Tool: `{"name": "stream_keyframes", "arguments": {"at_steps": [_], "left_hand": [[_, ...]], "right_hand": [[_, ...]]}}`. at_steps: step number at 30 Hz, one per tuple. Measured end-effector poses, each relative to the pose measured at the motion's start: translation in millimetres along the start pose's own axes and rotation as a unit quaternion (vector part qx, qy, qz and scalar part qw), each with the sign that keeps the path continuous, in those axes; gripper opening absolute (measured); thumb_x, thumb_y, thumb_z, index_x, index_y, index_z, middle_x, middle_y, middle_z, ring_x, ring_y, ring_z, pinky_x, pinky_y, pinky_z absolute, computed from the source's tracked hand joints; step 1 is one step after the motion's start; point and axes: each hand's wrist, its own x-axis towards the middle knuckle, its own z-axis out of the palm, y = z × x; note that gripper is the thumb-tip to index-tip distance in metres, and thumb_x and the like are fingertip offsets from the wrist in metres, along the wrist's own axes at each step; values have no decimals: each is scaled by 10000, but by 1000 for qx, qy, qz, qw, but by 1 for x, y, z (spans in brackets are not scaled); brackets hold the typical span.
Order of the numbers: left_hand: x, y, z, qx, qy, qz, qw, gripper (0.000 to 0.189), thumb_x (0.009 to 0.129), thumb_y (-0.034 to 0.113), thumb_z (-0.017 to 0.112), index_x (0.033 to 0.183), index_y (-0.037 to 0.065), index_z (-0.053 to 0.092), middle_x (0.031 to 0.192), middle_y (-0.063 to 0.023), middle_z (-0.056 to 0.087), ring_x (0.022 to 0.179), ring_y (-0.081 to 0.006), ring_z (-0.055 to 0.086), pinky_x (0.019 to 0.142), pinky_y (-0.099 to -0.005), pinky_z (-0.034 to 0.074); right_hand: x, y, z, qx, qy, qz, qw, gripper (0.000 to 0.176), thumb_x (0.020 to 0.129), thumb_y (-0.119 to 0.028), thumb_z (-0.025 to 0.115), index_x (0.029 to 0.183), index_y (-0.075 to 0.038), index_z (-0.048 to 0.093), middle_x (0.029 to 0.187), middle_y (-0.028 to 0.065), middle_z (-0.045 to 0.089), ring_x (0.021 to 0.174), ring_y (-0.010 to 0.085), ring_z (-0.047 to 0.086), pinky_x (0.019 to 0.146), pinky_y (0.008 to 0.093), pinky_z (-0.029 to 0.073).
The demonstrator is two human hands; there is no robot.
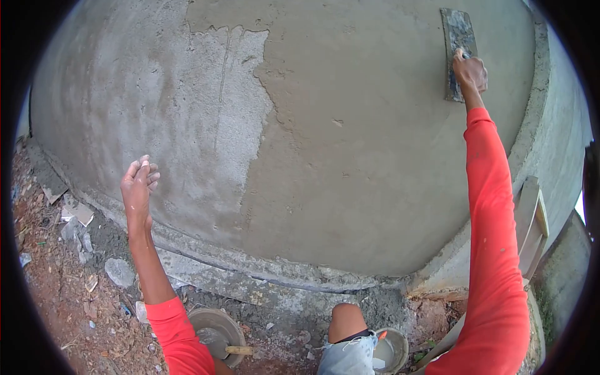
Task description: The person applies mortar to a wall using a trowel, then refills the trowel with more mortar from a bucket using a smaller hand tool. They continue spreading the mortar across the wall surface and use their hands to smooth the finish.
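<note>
My right hand (472,74) is wrapped round the handle of a plastering trowel (455,31). The trowel's long, mortar-smeared plate lies along the upper right of the wall, over smooth wet plaster (375,156). On the left, my left hand (139,182) is raised in front of the lighter, rougher part of the wall (212,106). Its fingers are loosely bent and a little apart, dusted with pale mortar, and they hold nothing. A ragged edge of plaster runs down the wall between the two hands.
Below my left arm stands a bucket (215,325) with a wooden handle (240,350) across its rim. A second bucket (398,340) is beside my knee (347,322). Rubble (119,272) litters the ground at left. Boards (528,219) lean at the wall's right corner.
</note>
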Motion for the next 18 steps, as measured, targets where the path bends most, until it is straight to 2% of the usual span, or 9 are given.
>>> {"name": "stream_keyframes", "arguments": {"at_steps": [4,6,7,9,10,11,13,16,18], "left_hand": [[-4,-7,-15,-14,-7,4,1000,374,1118,240,633,1450,77,686,1111,-5,706,954,-89,643,874,-272,508],[-3,-10,-20,-18,-7,11,1000,355,1118,215,629,1433,62,691,1049,4,694,893,-75,630,810,-245,494],[-4,-10,-23,-22,-4,17,1000,338,1116,201,629,1410,49,699,998,10,683,839,-65,616,754,-227,479],[-14,-2,-18,-3,-13,20,1000,316,1114,198,638,1375,37,713,899,33,644,737,-47,566,658,-213,439],[-24,6,-15,22,-22,17,999,311,1114,210,647,1363,37,719,851,50,615,689,-38,530,618,-217,414],[-32,15,-11,45,-27,18,998,308,1114,222,655,1350,37,725,803,67,586,641,-29,494,578,-222,389],[-62,36,11,117,-87,4,989,294,1111,271,675,1265,37,763,707,89,514,582,-22,423,542,-239,326],[-109,42,41,236,-187,-11,953,337,1097,364,696,1069,46,802,594,112,404,523,-17,335,500,-267,236],[-135,27,65,284,-277,-19,918,428,1083,423,709,900,48,803,553,110,359,519,-22,309,501,-281,209]], "right_hand": [[-103,61,-12,75,3,39,996,662,937,-641,694,1035,-2,840,1087,255,808,1086,424,774,963,531,585],[-176,67,-19,134,-42,-13,990,657,925,-633,730,957,15,825,956,249,802,963,418,779,908,528,584],[-215,68,-18,173,-52,-46,982,628,913,-594,777,864,32,786,822,227,770,805,393,760,825,504,583],[-301,64,-26,277,-90,-88,953,518,911,-437,857,772,37,700,617,181,657,523,297,620,574,432,523],[-345,66,-26,317,-119,-100,935,490,907,-385,877,747,31,673,554,162,605,449,276,552,504,424,480],[-388,65,-32,333,-148,-125,923,495,895,-375,892,720,19,649,533,160,592,421,291,555,487,428,476],[-482,72,-35,345,-226,-137,900,469,881,-381,900,740,10,685,562,180,637,446,336,630,485,433,504],[-602,89,-40,326,-461,-55,824,553,914,-513,824,860,35,777,620,210,691,590,391,713,639,486,583],[-652,110,-40,267,-579,-27,770,617,927,-583,768,931,32,814,722,252,736,717,421,749,748,521,590]]}}
